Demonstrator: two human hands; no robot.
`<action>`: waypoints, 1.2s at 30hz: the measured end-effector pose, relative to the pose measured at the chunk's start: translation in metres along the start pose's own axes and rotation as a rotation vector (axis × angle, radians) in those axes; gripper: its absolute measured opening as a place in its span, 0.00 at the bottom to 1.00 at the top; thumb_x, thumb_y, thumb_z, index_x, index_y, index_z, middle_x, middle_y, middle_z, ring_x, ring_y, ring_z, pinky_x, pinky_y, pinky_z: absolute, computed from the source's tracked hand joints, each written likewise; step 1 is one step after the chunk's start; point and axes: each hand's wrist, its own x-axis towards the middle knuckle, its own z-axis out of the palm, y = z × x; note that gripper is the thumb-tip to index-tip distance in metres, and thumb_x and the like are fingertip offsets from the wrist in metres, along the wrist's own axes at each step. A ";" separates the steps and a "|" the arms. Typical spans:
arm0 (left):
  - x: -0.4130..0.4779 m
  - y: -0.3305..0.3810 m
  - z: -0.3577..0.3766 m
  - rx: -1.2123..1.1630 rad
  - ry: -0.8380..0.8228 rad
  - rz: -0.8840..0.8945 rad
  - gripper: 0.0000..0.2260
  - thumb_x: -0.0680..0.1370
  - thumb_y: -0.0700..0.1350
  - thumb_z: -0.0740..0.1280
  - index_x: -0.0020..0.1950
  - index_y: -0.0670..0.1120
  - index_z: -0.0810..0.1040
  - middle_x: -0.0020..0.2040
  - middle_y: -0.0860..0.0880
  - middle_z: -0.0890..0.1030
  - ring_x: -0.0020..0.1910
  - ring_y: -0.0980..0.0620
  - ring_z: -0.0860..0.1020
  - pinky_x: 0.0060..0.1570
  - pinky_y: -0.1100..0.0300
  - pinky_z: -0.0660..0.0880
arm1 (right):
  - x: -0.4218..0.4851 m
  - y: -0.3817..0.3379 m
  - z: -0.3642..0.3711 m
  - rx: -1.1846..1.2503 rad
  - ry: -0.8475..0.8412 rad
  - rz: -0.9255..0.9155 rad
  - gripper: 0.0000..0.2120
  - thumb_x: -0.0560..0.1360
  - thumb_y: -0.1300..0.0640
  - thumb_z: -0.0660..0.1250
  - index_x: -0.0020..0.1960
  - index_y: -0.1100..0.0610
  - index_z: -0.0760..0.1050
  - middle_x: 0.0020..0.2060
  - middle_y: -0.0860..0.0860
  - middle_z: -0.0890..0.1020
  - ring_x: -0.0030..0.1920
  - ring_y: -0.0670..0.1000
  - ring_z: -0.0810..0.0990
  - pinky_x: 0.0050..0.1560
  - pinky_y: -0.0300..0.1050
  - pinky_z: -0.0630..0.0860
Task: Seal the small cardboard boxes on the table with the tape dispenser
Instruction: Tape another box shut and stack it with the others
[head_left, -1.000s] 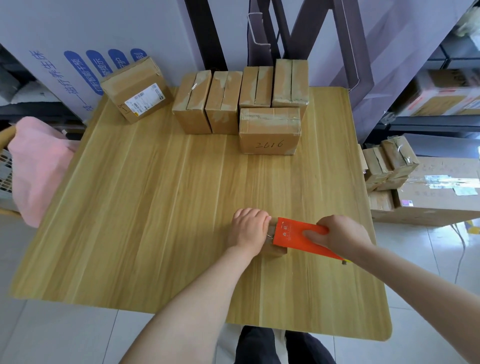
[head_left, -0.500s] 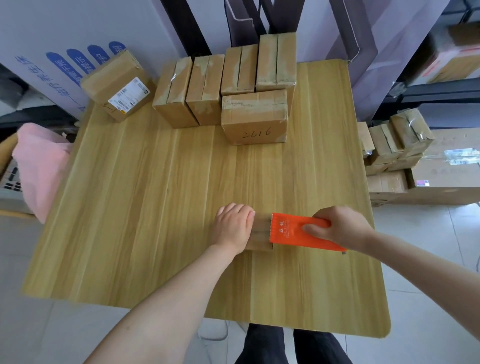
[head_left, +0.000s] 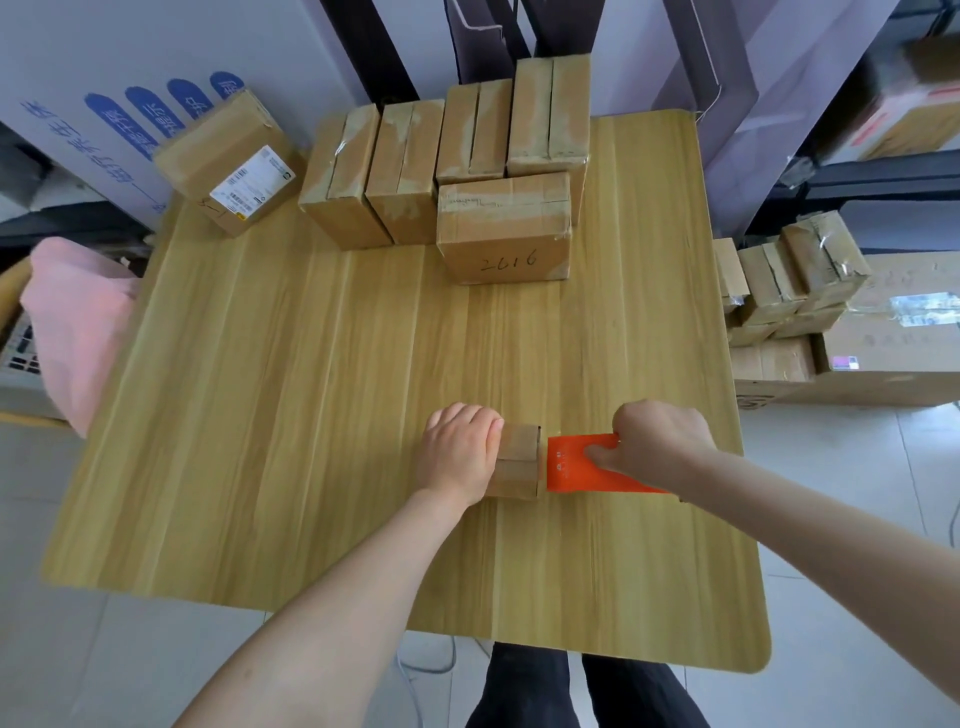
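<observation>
Across the middle of my view runs the pale wood table (head_left: 311, 415), and I'm working near its front right. Off the far left corner there's a big white carton (head_left: 67, 78) with blue Chinese characters I can't make out. Along the far edge, a row of four taped boxes (head_left: 405, 171) stands side by side. Just in front of them sits a box marked "2616" (head_left: 504, 244) in handwriting. At the far left corner is a tilted box with a white shipping label (head_left: 228, 161), its print too small to read.

Now the action: the small cardboard box (head_left: 517, 462) lies flat on the table between my hands. My left grip (head_left: 457, 452) is palm down over its left end, fingers curled over it, holding it in place. My right grip (head_left: 654, 441) is wrapped around the orange tape dispenser (head_left: 576, 467), thumb on its upper face, knuckles up. The dispenser's front edge touches the box's right end; its faint white markings aren't legible.
</observation>
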 end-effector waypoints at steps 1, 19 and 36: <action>0.000 0.000 0.000 -0.006 -0.004 -0.002 0.21 0.82 0.51 0.45 0.47 0.50 0.78 0.45 0.54 0.79 0.48 0.52 0.74 0.55 0.55 0.68 | 0.001 -0.008 -0.003 0.001 -0.005 0.015 0.20 0.74 0.38 0.60 0.33 0.53 0.68 0.30 0.47 0.74 0.30 0.47 0.72 0.27 0.40 0.63; -0.001 -0.007 -0.007 -0.102 -0.028 0.082 0.16 0.74 0.58 0.58 0.53 0.52 0.78 0.49 0.56 0.79 0.53 0.52 0.74 0.57 0.58 0.65 | -0.008 -0.038 0.004 0.076 0.025 0.270 0.19 0.75 0.41 0.60 0.32 0.53 0.68 0.28 0.48 0.73 0.31 0.50 0.74 0.28 0.39 0.66; -0.015 0.031 -0.105 -1.036 0.061 -0.647 0.13 0.80 0.52 0.61 0.58 0.48 0.79 0.56 0.49 0.82 0.56 0.51 0.78 0.52 0.59 0.72 | -0.115 -0.040 -0.059 1.145 0.547 0.004 0.08 0.76 0.54 0.69 0.39 0.49 0.82 0.24 0.56 0.79 0.21 0.61 0.78 0.17 0.56 0.75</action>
